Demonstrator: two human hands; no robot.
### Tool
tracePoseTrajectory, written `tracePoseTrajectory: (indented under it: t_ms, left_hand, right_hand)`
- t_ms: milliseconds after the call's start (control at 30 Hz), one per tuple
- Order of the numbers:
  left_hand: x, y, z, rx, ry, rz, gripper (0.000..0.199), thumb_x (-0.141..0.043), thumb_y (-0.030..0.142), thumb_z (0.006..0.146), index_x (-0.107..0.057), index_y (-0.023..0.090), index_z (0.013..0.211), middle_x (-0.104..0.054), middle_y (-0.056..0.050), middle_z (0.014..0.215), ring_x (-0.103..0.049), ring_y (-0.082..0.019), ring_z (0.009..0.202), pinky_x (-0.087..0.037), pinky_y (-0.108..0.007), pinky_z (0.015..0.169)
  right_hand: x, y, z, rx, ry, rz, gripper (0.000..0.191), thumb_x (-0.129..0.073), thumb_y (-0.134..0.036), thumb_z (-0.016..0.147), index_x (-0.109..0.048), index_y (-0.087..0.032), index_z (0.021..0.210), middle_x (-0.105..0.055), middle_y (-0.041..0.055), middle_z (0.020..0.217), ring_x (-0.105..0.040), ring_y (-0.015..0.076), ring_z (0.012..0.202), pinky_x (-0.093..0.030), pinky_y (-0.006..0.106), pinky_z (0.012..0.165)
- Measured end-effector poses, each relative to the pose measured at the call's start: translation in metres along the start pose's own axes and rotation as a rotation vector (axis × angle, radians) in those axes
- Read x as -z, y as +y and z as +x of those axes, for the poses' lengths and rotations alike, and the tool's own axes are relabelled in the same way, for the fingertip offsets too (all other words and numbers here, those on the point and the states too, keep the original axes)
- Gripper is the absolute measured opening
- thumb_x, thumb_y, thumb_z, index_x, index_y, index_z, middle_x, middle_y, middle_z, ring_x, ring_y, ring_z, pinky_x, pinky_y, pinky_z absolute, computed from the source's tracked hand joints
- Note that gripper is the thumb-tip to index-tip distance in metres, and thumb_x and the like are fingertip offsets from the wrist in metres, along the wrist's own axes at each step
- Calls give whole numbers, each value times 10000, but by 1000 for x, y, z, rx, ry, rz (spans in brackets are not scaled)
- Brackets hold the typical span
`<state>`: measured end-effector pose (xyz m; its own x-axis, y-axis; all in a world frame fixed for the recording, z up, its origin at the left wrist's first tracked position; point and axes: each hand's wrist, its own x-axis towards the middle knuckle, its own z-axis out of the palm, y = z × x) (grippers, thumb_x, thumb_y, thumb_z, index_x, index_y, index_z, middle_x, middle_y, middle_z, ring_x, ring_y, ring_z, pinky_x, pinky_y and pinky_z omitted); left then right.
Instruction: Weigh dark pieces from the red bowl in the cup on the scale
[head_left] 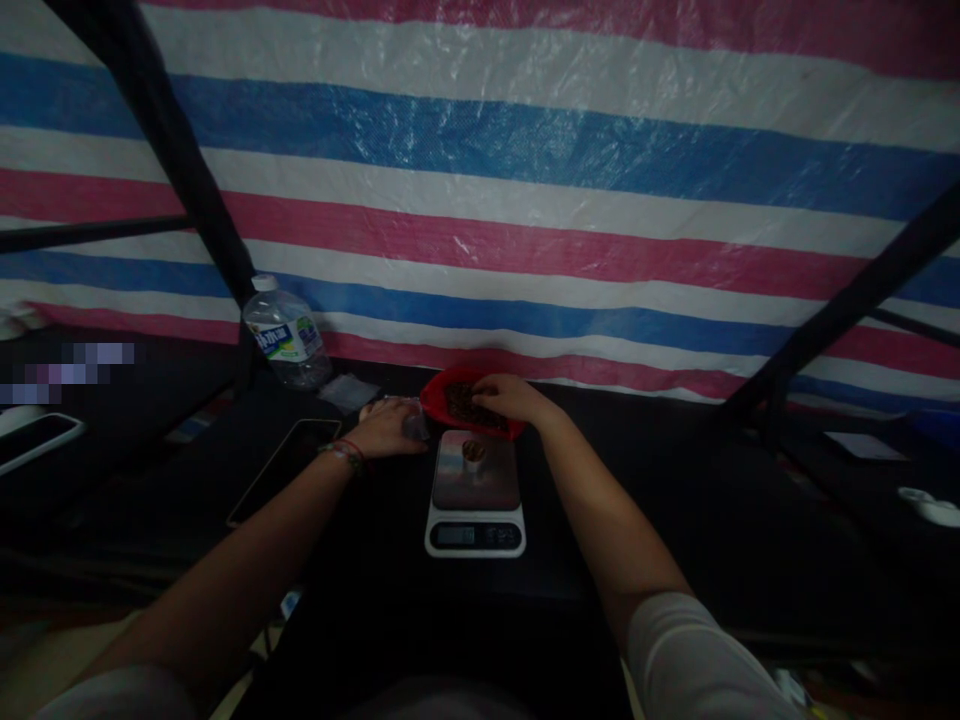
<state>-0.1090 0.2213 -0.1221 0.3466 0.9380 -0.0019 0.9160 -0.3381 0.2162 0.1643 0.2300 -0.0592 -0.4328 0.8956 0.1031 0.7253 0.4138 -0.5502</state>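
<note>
My right hand (510,397) reaches into a red dish (433,392) of small dark brown pieces (459,398). Its fingers are pinched together over the pieces; whatever is between them is hidden. To the left of the dish, my left hand (386,428) rests low at the table with a thin clear plastic bag (415,422) between thumb and fingers. In front of both hands stands a white kitchen scale (476,500) with a metal plate. A small cup (473,462) with brown contents sits on that plate. The display is too dim to read.
Flat clear bags (349,392) and a large plastic bottle (287,335) are at the back left. A dark phone (285,470) lies beside my left forearm. Slanted black frame posts (180,150) flank the table, with a striped tarp (525,200) behind it.
</note>
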Motion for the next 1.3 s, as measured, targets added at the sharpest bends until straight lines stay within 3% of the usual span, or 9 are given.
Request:
tracePoseTrajectory:
  t_ms: [233,433,667,833,967,1100,1300]
  left_hand:
    - [-2,3,-4,89,54,-17,719,-681,617,578,-591,212,1165,-619,-127,1189,-536,-375,1145,-348,-512,1010]
    - [6,10,-12,122,135,-63,777,-663,571,634,-487,212,1300,-658,-120,1139,-581,-357,1111,-334,-510,1020]
    - [24,50,-2,-96,419,-46,611,-655,498,682,-554,211,1212,-642,-102,1173,-576,-323,1099,-391,-445,963]
    - [24,72,22,-252,542,-12,532,-653,432,699,-564,182,1159,-647,-109,1091,-574,-309,1055,-387,-447,947]
    - [18,74,33,-354,603,-21,551,-634,411,716,-538,159,1197,-631,-120,1128,-553,-305,1081,-371,-450,965]
    - [11,69,35,-406,614,-42,632,-667,384,677,-514,156,1246,-622,-125,1155,-547,-309,1096,-357,-459,993]
    - [11,62,29,-456,589,-95,626,-687,381,680,-525,179,1249,-635,-112,1158,-570,-298,1091,-392,-447,981]
  right_hand:
    - [-6,-1,3,67,27,95,268,-600,-178,835,-700,-189,1083,-706,53,1107,-646,173,1003,-468,282,906]
    - [-14,-10,6,197,43,187,279,-554,-87,827,-722,-200,1020,-713,33,1062,-640,163,1001,-451,314,946]
    - [-25,-13,10,304,21,306,226,-583,-110,820,-725,-194,974,-705,35,1028,-638,154,962,-458,287,906]
    - [-21,-13,9,264,65,196,180,-540,-119,846,-714,-152,813,-681,16,794,-609,134,740,-438,245,721]
    - [-19,-14,9,222,120,145,171,-558,-131,837,-688,-140,728,-641,3,696,-574,129,663,-392,237,643]
    - [-20,-19,7,167,143,115,19,-670,-141,749,-686,-144,759,-660,6,730,-578,138,672,-390,242,641]
    - [-24,-23,8,252,108,89,96,-708,-156,724,-696,-145,818,-675,23,813,-581,143,714,-413,252,667]
